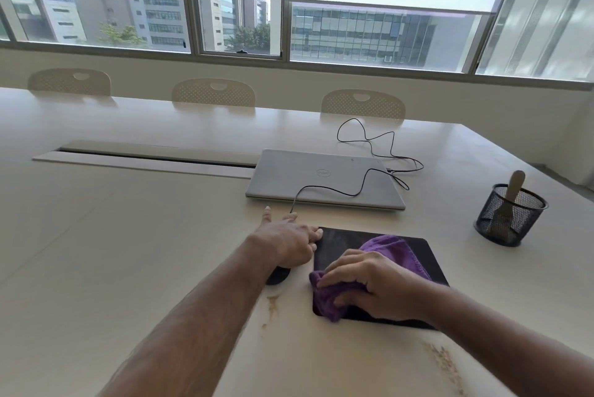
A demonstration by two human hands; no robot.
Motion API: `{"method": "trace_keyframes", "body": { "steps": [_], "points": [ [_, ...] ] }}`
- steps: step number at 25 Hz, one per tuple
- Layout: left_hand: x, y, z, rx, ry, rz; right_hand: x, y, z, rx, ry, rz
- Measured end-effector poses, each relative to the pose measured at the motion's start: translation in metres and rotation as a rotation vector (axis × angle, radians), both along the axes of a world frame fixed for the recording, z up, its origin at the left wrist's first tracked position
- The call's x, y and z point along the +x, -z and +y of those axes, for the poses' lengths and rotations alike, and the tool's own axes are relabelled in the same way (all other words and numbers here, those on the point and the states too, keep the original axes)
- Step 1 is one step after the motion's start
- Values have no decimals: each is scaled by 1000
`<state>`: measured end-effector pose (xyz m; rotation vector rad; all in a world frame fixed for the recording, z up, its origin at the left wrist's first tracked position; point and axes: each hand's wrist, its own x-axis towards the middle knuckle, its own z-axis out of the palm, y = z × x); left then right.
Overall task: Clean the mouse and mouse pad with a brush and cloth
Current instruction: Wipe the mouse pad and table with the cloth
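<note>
Purple cloth (390, 255) lies bunched on black mouse pad (430, 255), right hand (369, 284) grip pinching it.

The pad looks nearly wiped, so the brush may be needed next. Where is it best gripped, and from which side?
Take the brush by its wooden handle, coming from above. It stands handle-up in the mesh cup, leaning toward the far rim, with the bristles down inside, so only the handle end is free. The right hand is likely nearer, but it grips the cloth.

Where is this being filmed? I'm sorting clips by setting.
Probably an office meeting room: a long pale table with a row of matching chairs, a closed laptop, and wide windows facing office blocks.
</note>
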<state>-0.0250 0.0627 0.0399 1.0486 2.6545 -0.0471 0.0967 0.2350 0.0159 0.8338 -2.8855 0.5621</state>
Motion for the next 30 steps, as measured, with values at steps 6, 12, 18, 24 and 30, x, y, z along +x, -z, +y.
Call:
{"method": "trace_keyframes", "body": {
  "steps": [6,12,18,24,30],
  "points": [
    [3,1,0,10,-15,-10,-5,9,5,-80,231,156],
    [5,-3,0,-9,2,-6,35,8,19,-5,202,93],
    [6,-7,-4,-32,31,-7,27,1,91,-49,777,182],
    [-1,-9,-5,-61,45,-71,-40,-3,16,-58,622,212],
    [0,-9,-7,-48,31,-104,-57,13,13,3,738,135]
  ]
}}
